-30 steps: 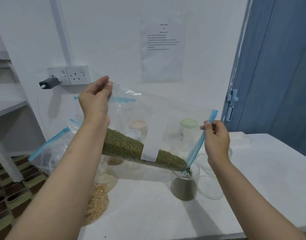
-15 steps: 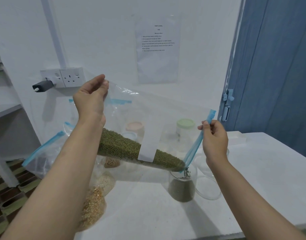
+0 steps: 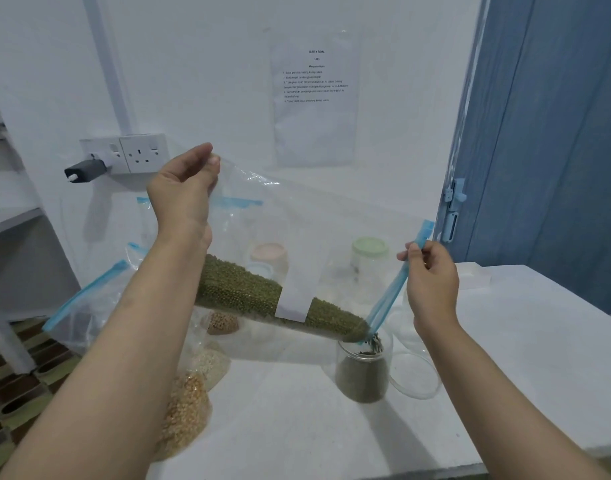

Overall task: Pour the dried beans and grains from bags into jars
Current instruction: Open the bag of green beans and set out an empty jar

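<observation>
Left hand (image 3: pixel 183 199) pinching the raised bottom corner of the zip bag (image 3: pixel 297 237); right hand (image 3: pixel 432 282) pinching its blue zip strip. Mung beans (image 3: pixel 262 299) streaming into the glass jar (image 3: pixel 363 368) below. Risk of spillage past the rim should the mouth drift sideways or the slope steepen.

The printed sheet (image 3: pixel 313 98) on the wall above the clear bag (image 3: pixel 297 237) carries lines too small to read. Behind the bag, two lidded jars, one pink-topped (image 3: pixel 267 252) and one green-topped (image 3: pixel 370 247), show only as hazy shapes through the plastic. The left forearm (image 3: pixel 131 341) hides the bag's rear corner and part of the grain bags (image 3: pixel 190 407) below it. The bag's mouth blocks the rim of the glass jar (image 3: pixel 363 372). Both arms run off the lower edge.
</observation>
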Available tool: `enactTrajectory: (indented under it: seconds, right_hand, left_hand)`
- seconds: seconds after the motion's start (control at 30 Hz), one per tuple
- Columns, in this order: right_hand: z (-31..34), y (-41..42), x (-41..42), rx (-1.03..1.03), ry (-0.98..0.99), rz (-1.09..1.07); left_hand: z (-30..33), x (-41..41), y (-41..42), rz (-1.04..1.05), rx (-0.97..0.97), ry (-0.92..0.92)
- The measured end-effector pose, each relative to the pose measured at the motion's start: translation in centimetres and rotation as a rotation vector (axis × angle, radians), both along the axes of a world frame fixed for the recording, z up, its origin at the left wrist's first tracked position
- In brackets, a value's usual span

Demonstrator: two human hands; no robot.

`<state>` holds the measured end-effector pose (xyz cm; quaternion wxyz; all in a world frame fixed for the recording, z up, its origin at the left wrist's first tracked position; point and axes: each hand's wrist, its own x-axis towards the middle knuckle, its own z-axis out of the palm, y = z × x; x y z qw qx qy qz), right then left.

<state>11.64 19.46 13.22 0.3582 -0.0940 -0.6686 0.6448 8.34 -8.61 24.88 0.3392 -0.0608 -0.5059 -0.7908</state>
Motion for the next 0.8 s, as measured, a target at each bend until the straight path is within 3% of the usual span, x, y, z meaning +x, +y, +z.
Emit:
enactTrajectory:
  seconds: [0.8]
  right_hand:
    - [-0.20, 0.07, 0.37, -0.022, -0.018, -0.004]
  left_hand:
    - [0.62, 0.20, 0.23, -0.003, -0.042, 0.013]
